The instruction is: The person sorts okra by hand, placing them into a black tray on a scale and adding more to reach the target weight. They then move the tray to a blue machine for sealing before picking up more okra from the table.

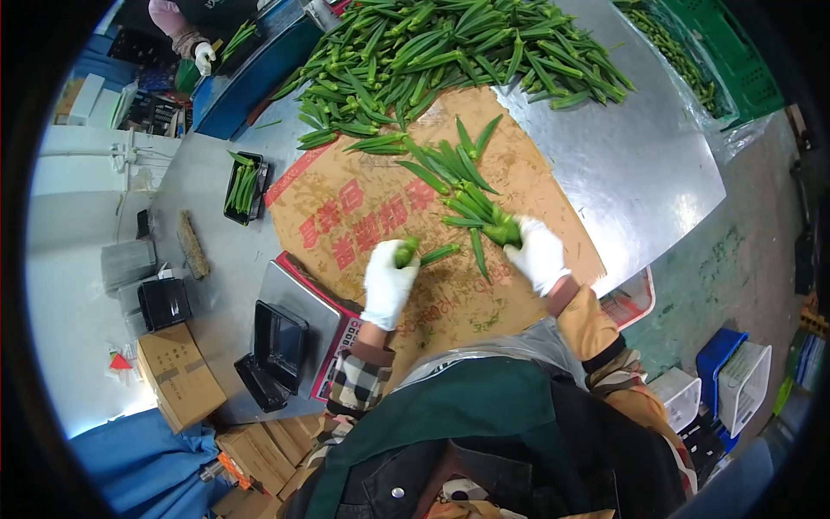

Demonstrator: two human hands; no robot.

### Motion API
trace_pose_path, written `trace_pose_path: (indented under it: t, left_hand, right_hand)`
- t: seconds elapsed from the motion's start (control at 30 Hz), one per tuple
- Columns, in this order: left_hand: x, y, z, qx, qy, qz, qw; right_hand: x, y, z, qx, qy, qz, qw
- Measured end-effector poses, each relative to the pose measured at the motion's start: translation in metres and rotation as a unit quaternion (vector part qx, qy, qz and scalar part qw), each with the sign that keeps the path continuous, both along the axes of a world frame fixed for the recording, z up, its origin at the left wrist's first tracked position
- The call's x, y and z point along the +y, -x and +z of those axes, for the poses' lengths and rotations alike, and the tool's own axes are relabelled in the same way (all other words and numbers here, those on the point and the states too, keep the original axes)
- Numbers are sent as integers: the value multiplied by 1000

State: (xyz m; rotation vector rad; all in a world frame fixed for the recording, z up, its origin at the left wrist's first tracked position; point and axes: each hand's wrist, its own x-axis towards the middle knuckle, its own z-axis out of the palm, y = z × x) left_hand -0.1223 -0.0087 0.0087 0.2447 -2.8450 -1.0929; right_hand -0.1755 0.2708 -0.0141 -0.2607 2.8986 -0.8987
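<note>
Green okra bunch [471,203], centre of frame, on cardboard [545,216]; right hand [538,255] grasps its lower end, left hand [389,281] curled round more okra [407,252], number unclear. Light, even grip should spare pods bruising; stem ends best aligned. Loose heap [458,48] at top; okra-filled black tray [260,192] upper left; scale [324,327] beside left sleeve [359,379] could obstruct.

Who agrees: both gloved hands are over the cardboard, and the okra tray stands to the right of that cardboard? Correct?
Wrong side: the okra tray stands left of the cardboard, as the head view shows. The gloved left hand and right hand are over it.
</note>
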Motion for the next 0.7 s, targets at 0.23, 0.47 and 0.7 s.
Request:
trace_pose_path:
  t: [0.23, 0.47, 0.7]
  left_hand:
    - [39, 4, -34, -7, 208, -151, 966]
    - [50, 51, 5, 58, 198, -230, 951]
    - [58, 55, -32, 40, 268, -244, 931]
  right_hand:
    - [-6, -21, -14, -45, -134, 69, 988]
    - [3, 14, 21, -122, 114, -88, 982]
    - [-49, 61, -30, 51, -96, 14, 994]
